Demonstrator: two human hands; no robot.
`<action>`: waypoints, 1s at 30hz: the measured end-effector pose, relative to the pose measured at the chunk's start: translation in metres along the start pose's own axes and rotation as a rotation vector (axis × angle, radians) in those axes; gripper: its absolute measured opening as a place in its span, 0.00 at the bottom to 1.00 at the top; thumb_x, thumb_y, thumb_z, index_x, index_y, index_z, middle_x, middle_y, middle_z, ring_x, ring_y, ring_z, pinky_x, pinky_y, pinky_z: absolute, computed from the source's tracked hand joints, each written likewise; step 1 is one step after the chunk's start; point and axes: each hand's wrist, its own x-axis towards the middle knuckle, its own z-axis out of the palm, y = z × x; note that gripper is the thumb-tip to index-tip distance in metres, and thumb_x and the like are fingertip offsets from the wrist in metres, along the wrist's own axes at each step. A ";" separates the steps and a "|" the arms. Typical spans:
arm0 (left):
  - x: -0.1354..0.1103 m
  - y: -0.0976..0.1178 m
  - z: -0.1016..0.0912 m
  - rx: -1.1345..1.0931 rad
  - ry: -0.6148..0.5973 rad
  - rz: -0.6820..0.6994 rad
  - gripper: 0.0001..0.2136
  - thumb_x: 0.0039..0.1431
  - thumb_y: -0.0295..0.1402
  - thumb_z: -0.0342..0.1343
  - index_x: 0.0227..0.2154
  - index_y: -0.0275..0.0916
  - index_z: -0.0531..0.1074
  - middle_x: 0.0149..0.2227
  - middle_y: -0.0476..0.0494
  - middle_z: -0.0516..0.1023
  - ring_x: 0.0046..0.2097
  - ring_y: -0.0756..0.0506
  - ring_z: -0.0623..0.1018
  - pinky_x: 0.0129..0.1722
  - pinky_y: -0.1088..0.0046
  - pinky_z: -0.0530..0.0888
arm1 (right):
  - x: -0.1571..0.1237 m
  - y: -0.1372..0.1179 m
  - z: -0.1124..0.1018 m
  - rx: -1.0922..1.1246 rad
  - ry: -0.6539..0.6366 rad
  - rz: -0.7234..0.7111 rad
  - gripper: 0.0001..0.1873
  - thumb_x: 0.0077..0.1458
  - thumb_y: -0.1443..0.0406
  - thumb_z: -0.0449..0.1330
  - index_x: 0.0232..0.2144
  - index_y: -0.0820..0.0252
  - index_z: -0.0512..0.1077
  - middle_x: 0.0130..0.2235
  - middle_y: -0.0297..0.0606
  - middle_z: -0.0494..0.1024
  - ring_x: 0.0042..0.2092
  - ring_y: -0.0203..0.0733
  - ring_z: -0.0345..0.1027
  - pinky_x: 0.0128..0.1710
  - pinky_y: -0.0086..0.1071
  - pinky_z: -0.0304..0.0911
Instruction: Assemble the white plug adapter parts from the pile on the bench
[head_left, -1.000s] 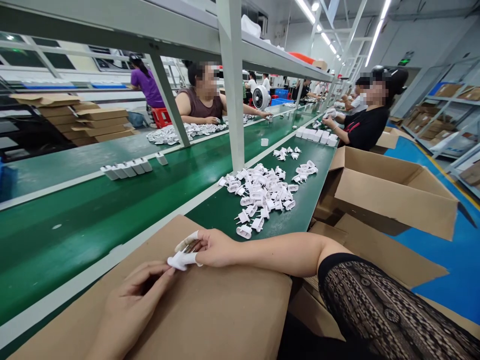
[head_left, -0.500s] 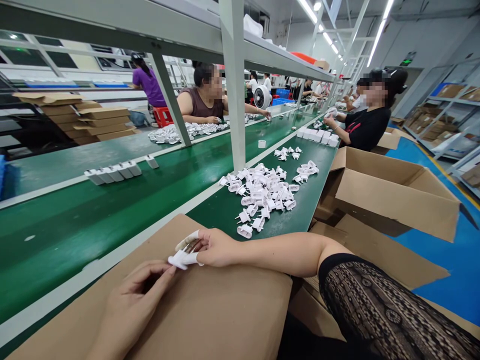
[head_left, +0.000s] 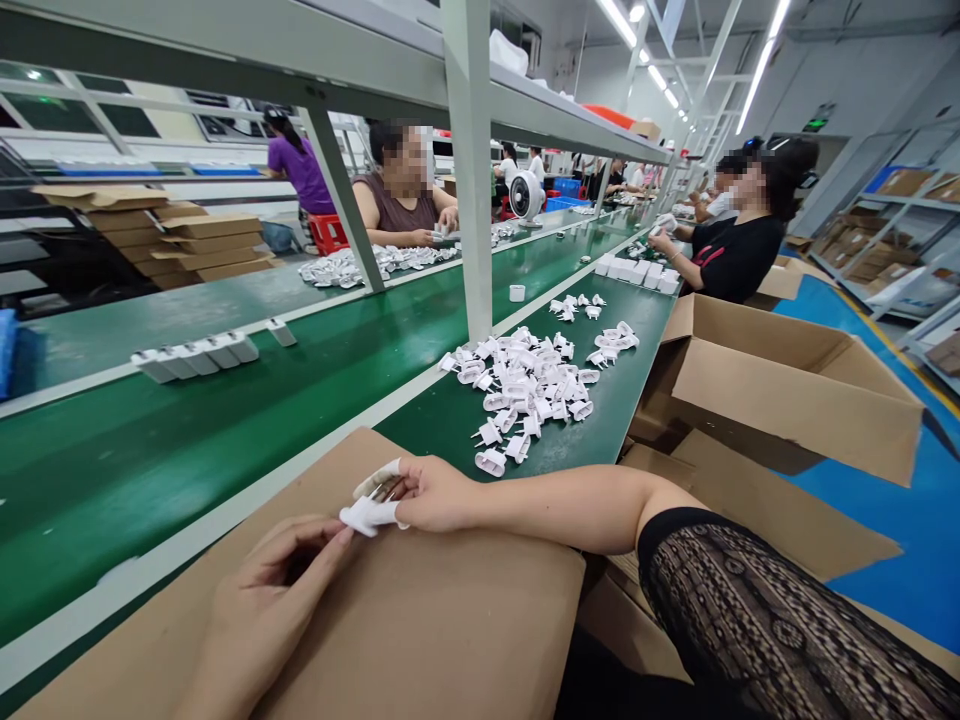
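Observation:
Over a cardboard sheet or box top [head_left: 442, 610], both my hands meet at one white two-pin plug piece [head_left: 361, 515]. The thumb and forefinger of my left hand [head_left: 262, 590] pinch its left end. My right hand [head_left: 435, 495], with white finger covers on thumb and forefinger, grips it from the other side, where its metal pins show. Fingers hide part of the piece. Beyond my right hand, a heap of similar white plug pieces [head_left: 525, 385] lies loose on the green worktop [head_left: 420, 435].
A green conveyor belt [head_left: 337, 345] runs along the left, carrying a row of white adapters [head_left: 196, 355]. A grey metal post [head_left: 469, 180] rises beside it. Open cardboard boxes [head_left: 795, 400] stand at my right. One co-worker [head_left: 409, 200] sits across the belt, another [head_left: 735, 235] farther along my side.
The adapters on the belt have shifted left, toward me. The co-worker across has drawn an outstretched arm back in. My hands and the plug piece have hardly moved.

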 end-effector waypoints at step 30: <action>-0.003 0.009 0.001 -0.038 -0.020 -0.060 0.25 0.47 0.60 0.69 0.33 0.41 0.80 0.44 0.40 0.83 0.41 0.41 0.81 0.33 0.75 0.77 | 0.005 0.009 -0.001 0.004 -0.014 -0.041 0.30 0.44 0.82 0.59 0.49 0.59 0.79 0.42 0.37 0.80 0.41 0.34 0.71 0.35 0.23 0.66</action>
